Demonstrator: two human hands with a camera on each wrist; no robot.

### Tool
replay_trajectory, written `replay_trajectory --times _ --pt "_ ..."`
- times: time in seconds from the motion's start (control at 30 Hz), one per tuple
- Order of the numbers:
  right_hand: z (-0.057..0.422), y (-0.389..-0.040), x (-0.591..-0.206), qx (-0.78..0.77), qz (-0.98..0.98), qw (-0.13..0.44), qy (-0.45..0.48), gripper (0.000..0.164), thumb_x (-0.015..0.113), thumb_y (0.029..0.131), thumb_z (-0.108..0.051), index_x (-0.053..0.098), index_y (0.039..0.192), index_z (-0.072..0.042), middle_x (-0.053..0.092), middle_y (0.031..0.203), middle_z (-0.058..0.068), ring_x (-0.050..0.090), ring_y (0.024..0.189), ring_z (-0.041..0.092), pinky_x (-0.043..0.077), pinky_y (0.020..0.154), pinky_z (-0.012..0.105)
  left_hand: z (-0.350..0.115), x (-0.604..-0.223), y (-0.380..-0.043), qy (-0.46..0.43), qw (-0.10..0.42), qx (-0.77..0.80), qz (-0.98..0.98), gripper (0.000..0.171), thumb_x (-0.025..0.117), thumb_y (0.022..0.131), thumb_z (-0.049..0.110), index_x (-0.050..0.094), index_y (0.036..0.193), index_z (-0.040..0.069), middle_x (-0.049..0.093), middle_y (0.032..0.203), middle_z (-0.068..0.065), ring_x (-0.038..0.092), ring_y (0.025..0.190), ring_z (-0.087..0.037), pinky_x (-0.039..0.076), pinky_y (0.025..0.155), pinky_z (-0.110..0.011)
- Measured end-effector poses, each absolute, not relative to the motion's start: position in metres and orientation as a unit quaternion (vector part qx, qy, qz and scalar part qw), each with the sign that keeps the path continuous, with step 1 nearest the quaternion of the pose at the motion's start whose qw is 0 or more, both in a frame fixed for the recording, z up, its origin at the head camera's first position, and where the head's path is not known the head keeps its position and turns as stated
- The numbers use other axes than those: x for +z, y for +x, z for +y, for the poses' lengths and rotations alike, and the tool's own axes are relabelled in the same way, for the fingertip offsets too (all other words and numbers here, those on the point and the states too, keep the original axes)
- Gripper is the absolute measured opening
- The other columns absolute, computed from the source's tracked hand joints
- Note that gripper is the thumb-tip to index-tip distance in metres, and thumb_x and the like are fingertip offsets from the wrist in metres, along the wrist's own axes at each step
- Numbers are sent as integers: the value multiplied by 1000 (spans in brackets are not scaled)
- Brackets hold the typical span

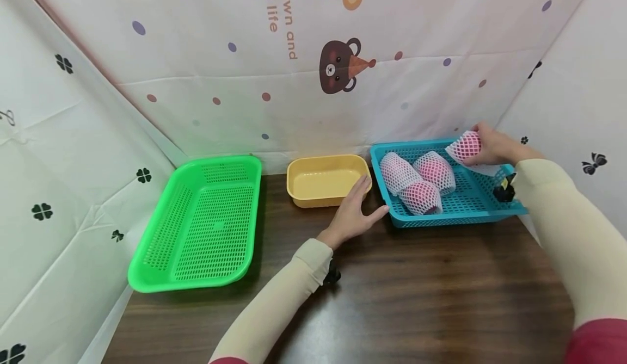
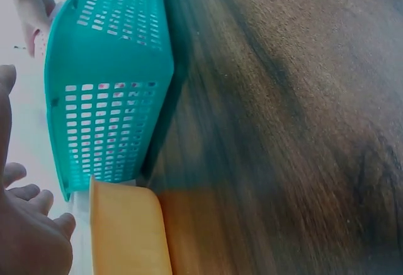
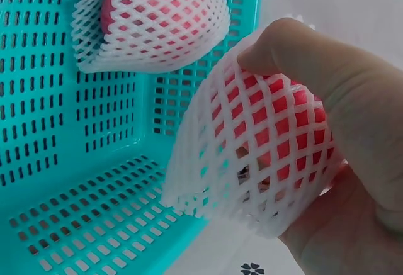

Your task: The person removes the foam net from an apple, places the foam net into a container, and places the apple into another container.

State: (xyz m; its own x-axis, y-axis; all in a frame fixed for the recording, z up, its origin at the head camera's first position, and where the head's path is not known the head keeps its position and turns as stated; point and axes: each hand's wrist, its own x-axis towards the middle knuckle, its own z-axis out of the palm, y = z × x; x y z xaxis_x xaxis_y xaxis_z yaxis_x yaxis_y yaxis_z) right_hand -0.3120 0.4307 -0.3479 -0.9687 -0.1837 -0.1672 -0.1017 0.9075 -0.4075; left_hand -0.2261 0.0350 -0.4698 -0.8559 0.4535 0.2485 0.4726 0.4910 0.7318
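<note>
My right hand (image 1: 496,145) grips a round red fruit in a white foam net (image 1: 465,146), raised over the back right of the blue basket (image 1: 455,221). In the right wrist view, the thumb and fingers curl round the netted fruit (image 3: 271,140); its exact kind is hidden by the net. Three more netted fruits (image 1: 422,196) lie together in the basket's left part. My left hand (image 1: 350,217) holds nothing, its fingers stretched and spread near the right end of the yellow container (image 1: 323,182), left of the blue basket. Whether it touches the container I cannot tell.
A green mesh basket (image 1: 215,225) with nothing in it stands at the left. The yellow container sits between the two baskets. Behind them hangs a white printed cloth (image 1: 294,119), with more cloth at both sides. The table (image 1: 416,282) is dark wood.
</note>
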Motion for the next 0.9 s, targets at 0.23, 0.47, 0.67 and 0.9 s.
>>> replay_trajectory --times 0.23,0.47,0.67,0.9 --pt "426 -311 -347 -214 970 75 -88 96 78 91 -19 9 150 11 34 132 41 44 112 55 42 94 70 25 -469 -225 -263 36 -442 -857 87 65 96 55 24 164 19 19 170 4 19 155 -13 27 122 -43" --pt "422 -307 -351 -189 974 45 -118 91 81 86 -14 20 147 16 37 132 39 43 115 54 42 95 71 11 -468 -220 -252 40 -452 -855 87 67 95 55 27 163 20 21 170 0 19 155 -13 28 122 -45" --pt "415 -301 -354 -176 974 27 -139 90 83 83 -15 26 146 15 41 131 37 45 113 52 44 92 69 -2 -465 -218 -243 49 -455 -855 86 67 95 55 28 163 19 20 170 4 20 155 -13 26 122 -44" --pt "399 -291 -349 -179 971 23 -160 90 85 82 -11 27 146 13 44 131 36 50 113 52 46 93 69 -14 -464 -219 -227 64 -464 -854 86 68 95 51 29 162 15 28 168 -7 26 153 -17 26 122 -43"
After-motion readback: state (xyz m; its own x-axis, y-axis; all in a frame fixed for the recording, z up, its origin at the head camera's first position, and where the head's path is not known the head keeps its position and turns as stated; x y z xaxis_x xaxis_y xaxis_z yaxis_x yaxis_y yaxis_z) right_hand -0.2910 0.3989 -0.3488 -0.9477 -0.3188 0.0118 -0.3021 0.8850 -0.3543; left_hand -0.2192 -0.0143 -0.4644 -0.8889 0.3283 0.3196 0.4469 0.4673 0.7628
